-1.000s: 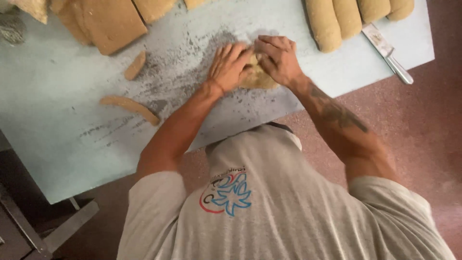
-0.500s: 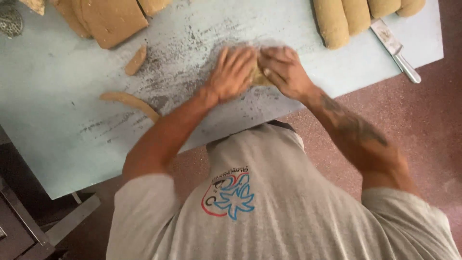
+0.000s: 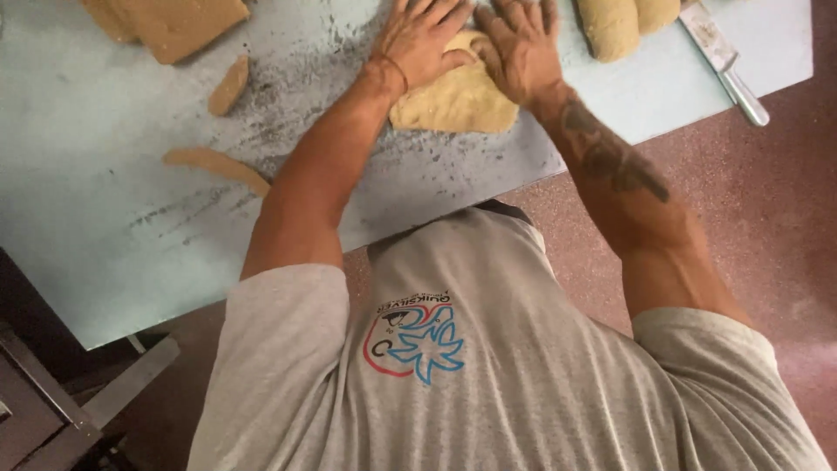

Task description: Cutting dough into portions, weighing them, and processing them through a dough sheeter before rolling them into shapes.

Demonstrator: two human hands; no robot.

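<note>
Pale blue table (image 3: 105, 201) is giving me open room toward its left edge. I'm pressing the flattened dough (image 3: 453, 100) near the far edge, left hand (image 3: 423, 39) and right hand (image 3: 519, 48) spread flat on it. Shaped loaves (image 3: 610, 26) and a knife (image 3: 724, 61) are lying toward the right corner; dough scraps (image 3: 218, 166) are lying left.

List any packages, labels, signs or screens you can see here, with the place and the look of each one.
Packages, signs, screens: none in view.
Printed emblem: on the grey shirt, low in the middle of the view; a blue splash-like figure with a red curved line on its left and small dark lettering above.
</note>
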